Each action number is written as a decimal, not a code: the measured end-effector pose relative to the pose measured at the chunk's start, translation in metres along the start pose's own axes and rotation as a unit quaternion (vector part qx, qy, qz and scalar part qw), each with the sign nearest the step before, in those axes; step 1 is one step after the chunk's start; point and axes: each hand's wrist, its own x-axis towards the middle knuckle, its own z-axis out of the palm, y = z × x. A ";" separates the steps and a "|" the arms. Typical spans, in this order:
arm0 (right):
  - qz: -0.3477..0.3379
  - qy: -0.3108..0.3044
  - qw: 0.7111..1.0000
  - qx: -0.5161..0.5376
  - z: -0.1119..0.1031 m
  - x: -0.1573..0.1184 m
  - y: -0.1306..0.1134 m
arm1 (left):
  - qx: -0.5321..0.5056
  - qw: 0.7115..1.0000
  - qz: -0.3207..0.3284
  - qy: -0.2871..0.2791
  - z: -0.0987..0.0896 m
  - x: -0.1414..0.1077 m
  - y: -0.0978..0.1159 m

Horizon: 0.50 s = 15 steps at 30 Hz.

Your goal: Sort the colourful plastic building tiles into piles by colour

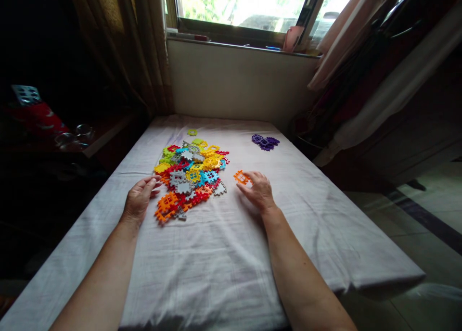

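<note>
A heap of plastic interlocking tiles in red, orange, yellow, green, blue and grey lies left of the table's middle. My right hand is to the right of the heap, its thumb and fingers closed on an orange window-shaped tile. At the heap's left edge is my left hand, with its fingers bent and thumb near the fingertips. Whether a small piece sits in those fingers I cannot make out. Nearest to that hand are orange tiles at the heap's front left.
Purple tiles form a small separate pile at the far right of the table. One lime green tile lies alone behind the heap. A pale cloth covers the table, which stands against a wall below a window.
</note>
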 end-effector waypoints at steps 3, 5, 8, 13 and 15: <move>0.122 0.022 0.991 -0.053 -0.003 0.002 0.020 | 0.002 1.000 -0.001 -0.001 0.001 -0.001 0.000; 0.166 0.025 0.984 -0.068 -0.003 0.001 0.028 | 0.002 1.000 0.001 -0.001 0.001 -0.001 0.000; 0.187 0.035 0.979 -0.079 -0.003 0.000 0.030 | -0.001 1.000 0.001 0.003 0.001 -0.001 0.001; 0.144 0.053 0.985 -0.073 -0.003 -0.001 0.012 | -0.010 1.000 -0.006 0.001 0.002 -0.002 0.002; 0.079 0.044 0.994 -0.057 0.002 -0.002 -0.004 | -0.006 1.000 -0.005 0.001 0.002 -0.002 0.002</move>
